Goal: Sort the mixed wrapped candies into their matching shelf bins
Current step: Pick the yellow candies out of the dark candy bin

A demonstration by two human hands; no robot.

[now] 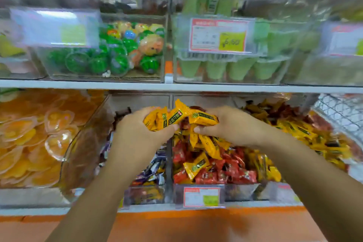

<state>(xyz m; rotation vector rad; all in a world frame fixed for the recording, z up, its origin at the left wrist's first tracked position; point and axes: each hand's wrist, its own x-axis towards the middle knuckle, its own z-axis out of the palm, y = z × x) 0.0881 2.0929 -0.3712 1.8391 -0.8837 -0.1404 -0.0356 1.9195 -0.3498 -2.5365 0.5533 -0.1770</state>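
Observation:
Both hands are raised over the lower shelf bins, close together. My left hand (140,130) grips a bunch of yellow wrapped candies (157,119). My right hand (231,126) holds more yellow wrapped candies (204,118), which touch the left bunch. Below them, the middle bin (198,195) holds mixed red candies (225,171) and yellow candies (196,165). Just left of it is a bin of purple and white wrapped candies (151,171). On the right lies a heap of mostly yellow candies (306,129).
A clear bin of orange heart-shaped jellies (29,137) fills the lower left. The upper shelf has a bin of green watermelon-pattern jelly cups (110,55) and a bin of pale green cones (235,67) behind a price tag (219,35). A wire basket (341,110) sits far right.

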